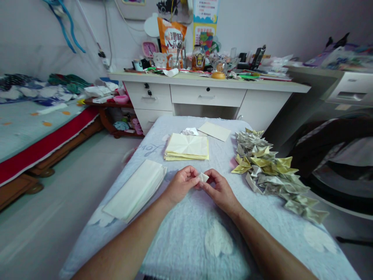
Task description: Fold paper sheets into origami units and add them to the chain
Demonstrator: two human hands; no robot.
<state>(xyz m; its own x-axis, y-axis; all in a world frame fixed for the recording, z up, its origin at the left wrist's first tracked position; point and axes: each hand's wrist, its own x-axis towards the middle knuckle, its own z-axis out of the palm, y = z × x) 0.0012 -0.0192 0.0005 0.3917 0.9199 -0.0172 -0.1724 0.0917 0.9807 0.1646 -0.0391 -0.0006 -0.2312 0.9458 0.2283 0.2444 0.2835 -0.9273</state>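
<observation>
A small folded piece of white paper [203, 177] is pinched between my two hands, just above the cloth-covered table. My left hand [183, 182] grips its left side with thumb and fingertips. On the other side, my right hand [218, 188] closes on it with thumb and curled fingers. Beyond the hands lies a stack of square creased paper [187, 144], white on top with yellow sheets below. A pile of long pale paper sheets [135, 188] rests to the left. To the right, several folded paper pieces [271, 175] in grey-white and yellow lie in a long heap.
A flat cream sheet [215, 131] and a crumpled white paper [189, 131] lie at the table's far end. Behind stands a white desk [208, 93] crowded with jars and a snack bag [171, 39]. A bed [43, 128] is at left, a washing machine [346, 155] at right.
</observation>
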